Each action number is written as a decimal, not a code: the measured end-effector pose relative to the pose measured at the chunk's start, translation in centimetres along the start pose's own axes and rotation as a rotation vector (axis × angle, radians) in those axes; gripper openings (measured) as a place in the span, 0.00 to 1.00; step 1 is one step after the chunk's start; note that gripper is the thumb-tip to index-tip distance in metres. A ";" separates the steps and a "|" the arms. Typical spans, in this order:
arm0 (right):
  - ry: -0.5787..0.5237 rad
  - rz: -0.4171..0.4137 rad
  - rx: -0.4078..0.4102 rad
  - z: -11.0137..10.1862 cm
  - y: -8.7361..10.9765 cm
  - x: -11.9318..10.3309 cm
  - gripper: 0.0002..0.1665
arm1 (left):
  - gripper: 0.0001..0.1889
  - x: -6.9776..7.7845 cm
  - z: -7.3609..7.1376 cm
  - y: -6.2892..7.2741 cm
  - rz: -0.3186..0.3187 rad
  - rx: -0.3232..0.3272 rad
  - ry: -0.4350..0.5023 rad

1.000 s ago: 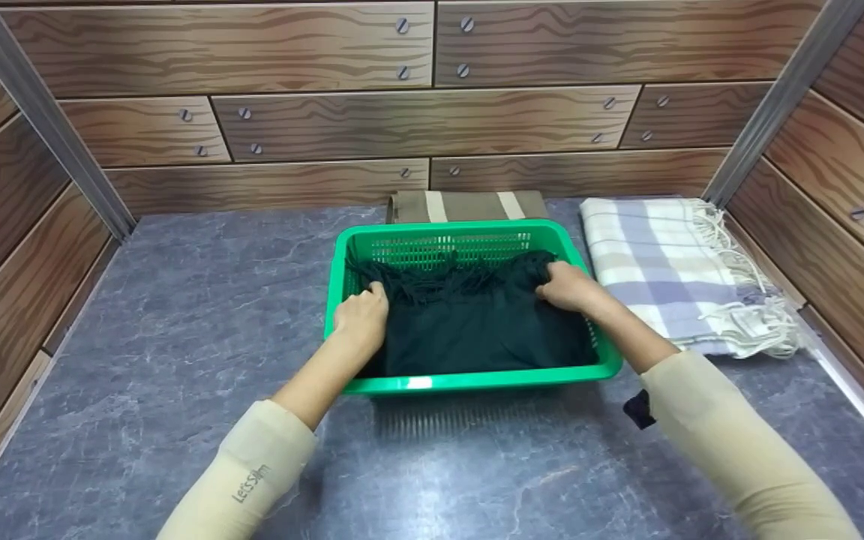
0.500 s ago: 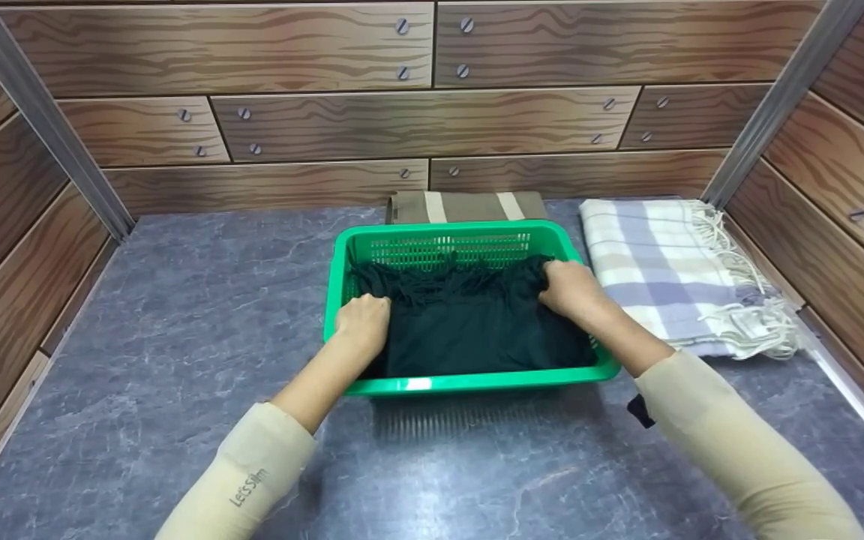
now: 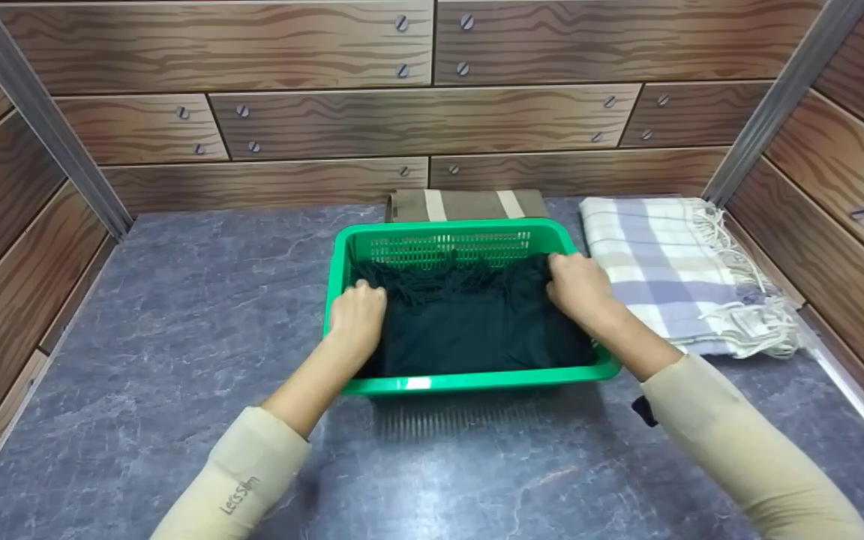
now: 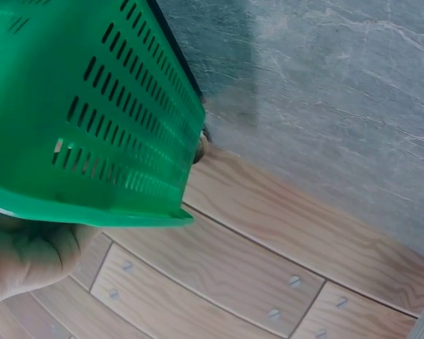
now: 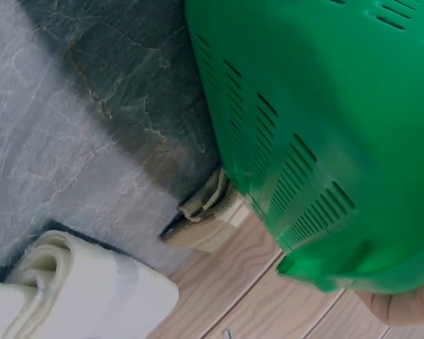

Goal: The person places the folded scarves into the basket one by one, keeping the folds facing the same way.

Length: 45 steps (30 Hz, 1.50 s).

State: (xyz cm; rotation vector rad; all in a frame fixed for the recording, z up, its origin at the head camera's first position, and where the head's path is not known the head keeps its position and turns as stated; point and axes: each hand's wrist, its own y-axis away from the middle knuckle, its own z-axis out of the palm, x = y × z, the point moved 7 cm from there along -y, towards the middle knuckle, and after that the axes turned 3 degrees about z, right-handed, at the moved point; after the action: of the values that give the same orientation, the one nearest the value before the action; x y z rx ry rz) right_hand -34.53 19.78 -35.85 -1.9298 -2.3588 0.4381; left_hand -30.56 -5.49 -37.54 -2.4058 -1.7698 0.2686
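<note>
A dark fringed shawl [image 3: 469, 334] lies folded inside a green plastic basket [image 3: 462, 380], its fringe along the far side. Over the basket's left side, my left hand [image 3: 355, 322] grips the shawl's left edge with curled fingers; the fingertips are hidden. At the far right corner of the shawl, my right hand [image 3: 583, 291] holds the bunched cloth. From the left wrist, the slotted basket wall [image 4: 127, 134] hides the fingers, and the left palm [image 4: 39, 254] shows just past the rim. Only a bit of the right hand [image 5: 408, 307] shows beside the rim in the right wrist view.
A white and lavender checked cloth [image 3: 649, 262] with fringe lies folded right of the basket. Behind the basket is a folded brown cloth [image 3: 477, 206] with cream stripes. Wood-patterned walls [image 3: 432, 124] enclose the grey marbled table [image 3: 199, 322] at the back and sides.
My left hand has shifted a little along the shawl's left edge, dipping nearer and then back away. My right hand has moved slightly to the right. The basket stays where it was.
</note>
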 end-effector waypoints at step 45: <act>-1.265 0.512 -0.444 5.6 4.5 6.5 0.37 | 0.34 -6.1 3.4 2.9 -0.363 -0.013 0.917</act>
State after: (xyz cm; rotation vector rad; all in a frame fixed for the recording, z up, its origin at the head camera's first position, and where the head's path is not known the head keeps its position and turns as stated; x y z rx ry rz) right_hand -32.89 25.89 -43.26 -3.0990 -2.5685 1.7316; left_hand -30.38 -12.14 -41.13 -1.6774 -1.6379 -0.7573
